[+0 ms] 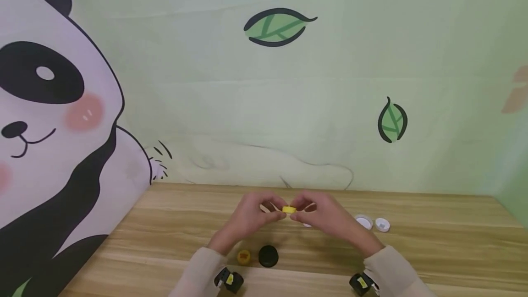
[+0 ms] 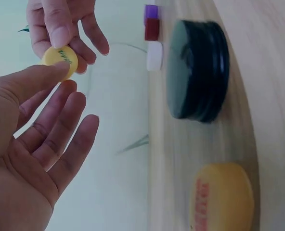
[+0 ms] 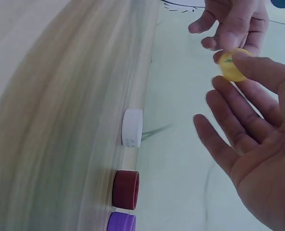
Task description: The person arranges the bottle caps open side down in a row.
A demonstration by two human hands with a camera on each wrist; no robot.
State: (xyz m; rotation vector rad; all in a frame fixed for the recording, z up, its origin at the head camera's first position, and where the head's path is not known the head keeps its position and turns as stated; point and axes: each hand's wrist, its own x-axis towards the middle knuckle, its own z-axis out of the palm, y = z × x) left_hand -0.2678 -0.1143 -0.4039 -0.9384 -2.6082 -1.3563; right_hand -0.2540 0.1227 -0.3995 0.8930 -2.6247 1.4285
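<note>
A yellow disc point(image 1: 289, 209), small, round and smooth, with green lettering on its flat face, is held up above the table point(image 1: 165, 223) between two hands. The left hand point(image 1: 252, 217) pinches one edge between thumb and fingertips, its other fingers loosely bent; the right hand point(image 1: 326, 214) grasps the opposite edge in the same way, its remaining fingers spread away from the disc. Below, toward the person, lie a black lid point(image 1: 268, 256), a squat cylinder with a stepped, glossy side, and just beside it an amber cap point(image 1: 244, 257) with a rounded edge and red print. Seen from the wrists, a low white cap point(image 3: 132, 128) with fine marks on its side stands near a short dark red cylinder point(image 3: 125, 189) and a purple one point(image 3: 122, 222), all in one row. To the right lie two shallow white dishes point(image 1: 382, 225) with raised rims. The table has streaky wood grain; behind it rises a pale green, faintly creased wall point(image 1: 330, 77) bearing a panda point(image 1: 92, 159) and black-outlined leaves point(image 1: 275, 27).
</note>
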